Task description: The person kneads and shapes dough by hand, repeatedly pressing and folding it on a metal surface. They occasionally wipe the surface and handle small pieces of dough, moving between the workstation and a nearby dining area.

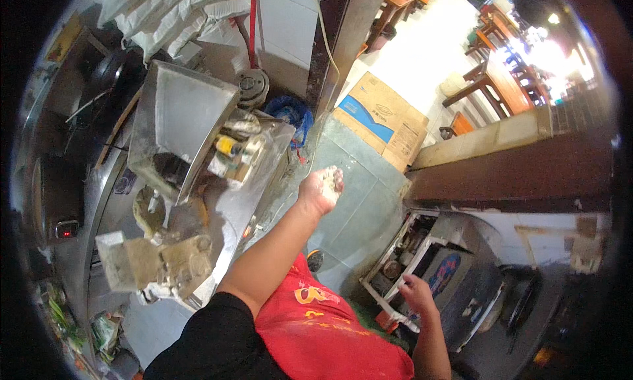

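Note:
My left hand (322, 189) is out in front of me over the tiled floor, its fingers curled in and coated with white powder. No object shows in it. Lower on the right, my right hand (418, 293) is loosely closed beside my body, with no object visible. A red apron (326, 325) with yellow print and white smudges covers my front. Left of my left arm stands a metal machine with a large hopper (183, 113), dusted with pale powder. A cluttered metal ledge (267, 147) adjoins it, bearing a yellow-labelled container (227, 146).
Flattened cardboard (381, 118) lies in the doorway. White sacks (173, 19) are stacked at upper left. A blue plastic bag (289, 114) sits by the doorframe. An open-fronted metal appliance (395, 266) stands at right. Wooden tables (509, 78) stand in the room beyond.

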Action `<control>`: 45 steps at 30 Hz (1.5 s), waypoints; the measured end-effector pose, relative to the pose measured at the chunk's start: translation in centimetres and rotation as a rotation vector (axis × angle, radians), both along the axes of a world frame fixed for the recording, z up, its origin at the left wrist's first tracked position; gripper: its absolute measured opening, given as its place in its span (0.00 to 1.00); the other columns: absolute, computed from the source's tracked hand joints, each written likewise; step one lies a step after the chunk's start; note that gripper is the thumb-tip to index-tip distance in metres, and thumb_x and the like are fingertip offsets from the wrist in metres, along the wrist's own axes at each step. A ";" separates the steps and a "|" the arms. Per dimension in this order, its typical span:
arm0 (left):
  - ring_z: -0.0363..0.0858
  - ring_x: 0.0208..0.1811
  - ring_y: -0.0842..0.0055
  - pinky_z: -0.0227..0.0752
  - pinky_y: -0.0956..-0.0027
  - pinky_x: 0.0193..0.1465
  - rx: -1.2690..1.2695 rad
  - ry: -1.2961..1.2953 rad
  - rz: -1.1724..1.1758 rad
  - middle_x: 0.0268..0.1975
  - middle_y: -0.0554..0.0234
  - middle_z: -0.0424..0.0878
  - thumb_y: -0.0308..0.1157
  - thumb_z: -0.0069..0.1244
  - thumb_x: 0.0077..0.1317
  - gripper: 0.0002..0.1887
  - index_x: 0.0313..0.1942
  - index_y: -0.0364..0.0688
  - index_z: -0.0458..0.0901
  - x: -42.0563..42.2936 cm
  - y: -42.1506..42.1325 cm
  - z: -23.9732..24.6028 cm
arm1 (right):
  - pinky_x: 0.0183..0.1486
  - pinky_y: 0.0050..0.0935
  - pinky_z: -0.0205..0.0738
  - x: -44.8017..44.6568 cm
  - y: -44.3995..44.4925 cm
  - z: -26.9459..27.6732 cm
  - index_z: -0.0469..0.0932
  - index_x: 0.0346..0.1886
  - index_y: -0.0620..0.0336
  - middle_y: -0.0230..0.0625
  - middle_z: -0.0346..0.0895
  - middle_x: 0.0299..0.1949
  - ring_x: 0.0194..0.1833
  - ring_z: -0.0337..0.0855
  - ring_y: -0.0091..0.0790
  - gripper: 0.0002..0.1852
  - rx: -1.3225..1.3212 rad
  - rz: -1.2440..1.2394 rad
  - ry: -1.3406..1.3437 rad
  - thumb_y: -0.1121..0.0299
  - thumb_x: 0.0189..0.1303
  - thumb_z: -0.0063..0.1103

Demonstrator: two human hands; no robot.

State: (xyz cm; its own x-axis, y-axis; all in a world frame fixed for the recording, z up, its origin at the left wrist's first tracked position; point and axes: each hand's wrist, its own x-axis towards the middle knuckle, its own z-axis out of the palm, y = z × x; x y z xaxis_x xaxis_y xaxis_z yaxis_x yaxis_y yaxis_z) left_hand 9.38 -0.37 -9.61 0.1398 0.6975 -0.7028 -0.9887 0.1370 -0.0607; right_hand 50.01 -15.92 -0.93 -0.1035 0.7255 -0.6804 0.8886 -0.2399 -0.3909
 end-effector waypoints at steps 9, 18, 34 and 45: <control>0.60 0.77 0.61 0.50 0.54 0.78 -0.668 0.343 0.334 0.79 0.56 0.58 0.53 0.42 0.71 0.38 0.76 0.42 0.58 -10.9 23.5 -7.2 | 0.47 0.32 0.80 0.1 10.4 3.5 0.77 0.64 0.62 0.47 0.85 0.52 0.43 0.86 0.32 0.27 -0.143 -0.183 -0.119 0.65 0.61 0.69; 0.68 0.72 0.60 0.60 0.60 0.73 -0.361 0.952 0.131 0.71 0.42 0.69 0.51 0.52 0.66 0.38 0.68 0.32 0.69 -8.6 25.0 -3.4 | 0.56 0.33 0.77 -5.3 21.3 4.8 0.75 0.64 0.69 0.48 0.82 0.58 0.55 0.85 0.38 0.28 -0.088 -0.136 0.092 0.67 0.61 0.65; 0.84 0.57 0.62 0.82 0.62 0.56 0.217 1.889 0.096 0.70 0.45 0.68 0.33 0.58 0.68 0.27 0.66 0.39 0.73 -15.4 -29.5 32.4 | 0.49 0.34 0.81 -28.6 20.4 -2.2 0.78 0.60 0.67 0.49 0.85 0.51 0.46 0.88 0.38 0.24 0.021 0.892 0.415 0.66 0.61 0.66; 0.86 0.41 0.72 0.82 0.67 0.43 -0.967 1.303 0.490 0.41 0.52 0.88 0.34 0.61 0.65 0.25 0.62 0.39 0.79 -39.8 -65.0 10.4 | 0.48 0.33 0.80 -34.8 6.4 -4.3 0.80 0.59 0.64 0.48 0.86 0.47 0.42 0.87 0.35 0.22 -0.041 0.877 0.125 0.67 0.62 0.66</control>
State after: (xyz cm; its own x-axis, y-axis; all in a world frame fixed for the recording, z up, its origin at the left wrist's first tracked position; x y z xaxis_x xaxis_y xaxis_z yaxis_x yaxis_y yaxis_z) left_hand -30.39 -65.34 0.76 -0.9157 -0.2257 -0.3325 -0.3814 0.2278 0.8959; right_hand 15.17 -9.56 -5.25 -0.6861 0.3253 -0.6507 0.7105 0.4921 -0.5031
